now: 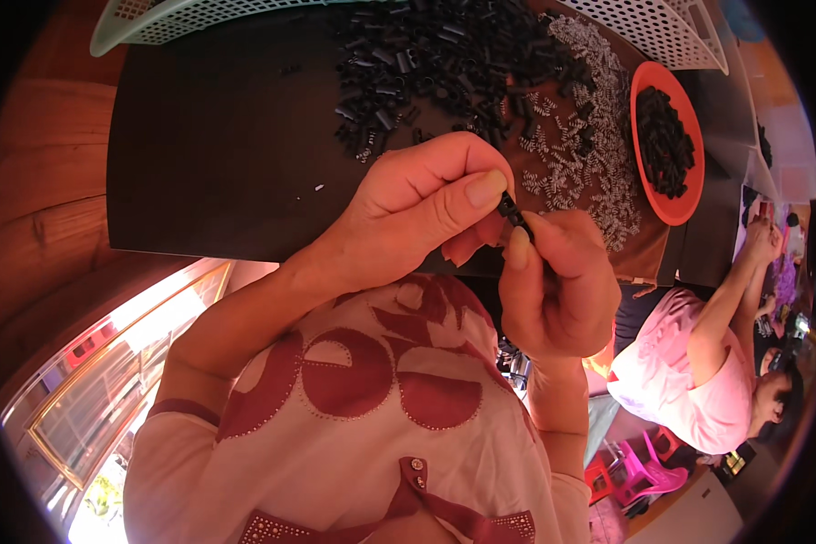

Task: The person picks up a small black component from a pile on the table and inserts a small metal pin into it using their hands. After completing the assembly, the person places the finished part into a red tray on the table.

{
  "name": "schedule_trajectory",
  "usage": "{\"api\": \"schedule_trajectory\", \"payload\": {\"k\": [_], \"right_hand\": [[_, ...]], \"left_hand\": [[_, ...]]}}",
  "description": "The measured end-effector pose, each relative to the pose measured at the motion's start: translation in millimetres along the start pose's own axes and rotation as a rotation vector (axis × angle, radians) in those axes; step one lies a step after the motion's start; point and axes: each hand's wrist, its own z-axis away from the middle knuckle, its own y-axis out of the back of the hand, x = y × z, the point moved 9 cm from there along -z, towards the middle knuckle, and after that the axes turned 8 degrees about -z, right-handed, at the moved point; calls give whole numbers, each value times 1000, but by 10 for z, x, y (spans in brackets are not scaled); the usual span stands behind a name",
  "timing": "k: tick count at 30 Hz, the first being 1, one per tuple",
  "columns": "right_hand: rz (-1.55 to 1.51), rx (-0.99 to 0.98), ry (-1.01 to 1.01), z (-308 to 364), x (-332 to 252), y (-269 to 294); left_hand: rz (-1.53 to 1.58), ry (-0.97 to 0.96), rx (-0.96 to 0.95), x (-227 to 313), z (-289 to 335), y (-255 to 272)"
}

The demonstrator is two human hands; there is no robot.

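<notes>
Over the near edge of the dark table, both my hands meet at a small black plastic piece (514, 216). My left hand (426, 195) pinches its upper end between thumb and fingers. From the right, my right hand (562, 281) grips its lower end between thumb and forefinger. Whether a spring sits inside the piece is hidden. Beyond my hands lies a heap of short black plastic tubes (417, 68). To its right spreads a pile of small metal springs (594, 136).
An orange-red oval bowl (639, 159) of black pieces stands at the table's right. Perforated baskets, one pale green (190, 20) and one white (666, 32), border the far edge. A person in a pink shirt (689, 381) sits at the right, near a pink plastic chair (648, 471).
</notes>
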Motion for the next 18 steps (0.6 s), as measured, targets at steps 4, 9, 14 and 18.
{"api": "schedule_trajectory", "payload": {"k": [4, 9, 14, 18], "right_hand": [[86, -4, -3, -8, -46, -15], [70, -9, -14, -8, -36, -16], [-1, 39, -13, 31, 19, -22], [35, 54, 22, -13, -15, -18]], "left_hand": [[-13, 5, -5, 10, 8, -3], [3, 24, 4, -10, 15, -20], [90, 38, 47, -66, 14, -71], [35, -10, 99, -35, 21, -59]]}}
